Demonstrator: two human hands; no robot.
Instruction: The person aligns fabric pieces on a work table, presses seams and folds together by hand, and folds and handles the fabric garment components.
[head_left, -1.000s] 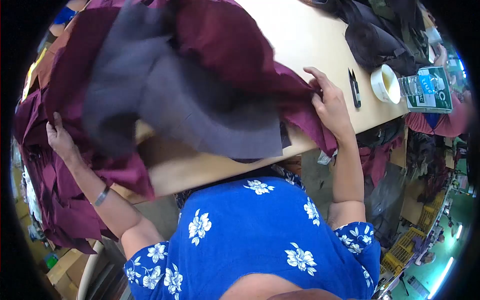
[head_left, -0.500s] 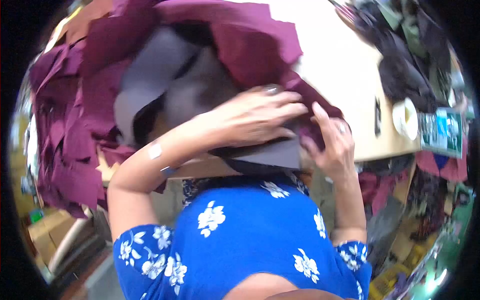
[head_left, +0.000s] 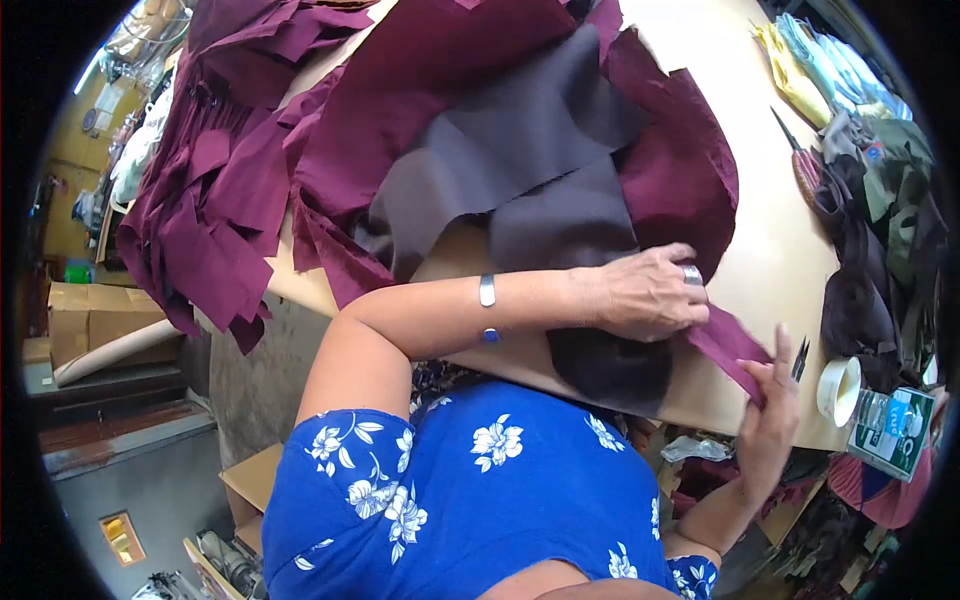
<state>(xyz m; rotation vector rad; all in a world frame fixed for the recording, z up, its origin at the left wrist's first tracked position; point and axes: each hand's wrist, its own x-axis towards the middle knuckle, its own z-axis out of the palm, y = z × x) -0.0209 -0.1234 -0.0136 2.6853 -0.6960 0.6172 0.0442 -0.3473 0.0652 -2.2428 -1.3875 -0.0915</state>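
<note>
A large piece of maroon fabric (head_left: 690, 160) with a dark grey side (head_left: 540, 200) lies folded over on the table in front of me. My left hand (head_left: 645, 293), a ring on one finger, reaches across to its near right corner with the fingers closed on the maroon cloth. From there a narrow maroon strip (head_left: 722, 343) stretches to my right hand (head_left: 768, 410), which pinches its far end near the table edge; that index finger points up. Part of the dark cloth (head_left: 610, 372) lies below my left forearm.
More maroon pieces (head_left: 215, 190) are heaped at the left, some hanging over the edge. Scissors (head_left: 803, 168) lie beside dark cloth (head_left: 860, 290) at the right. A small black pointed tool (head_left: 801, 358), a white bowl (head_left: 838, 390) and a green box (head_left: 893, 440) sit near the right corner.
The view has shifted, with the cloth and hands appearing farther right. My hands have drawn apart, and a maroon strip now stretches between them. The grey side of the fabric is more spread out.
</note>
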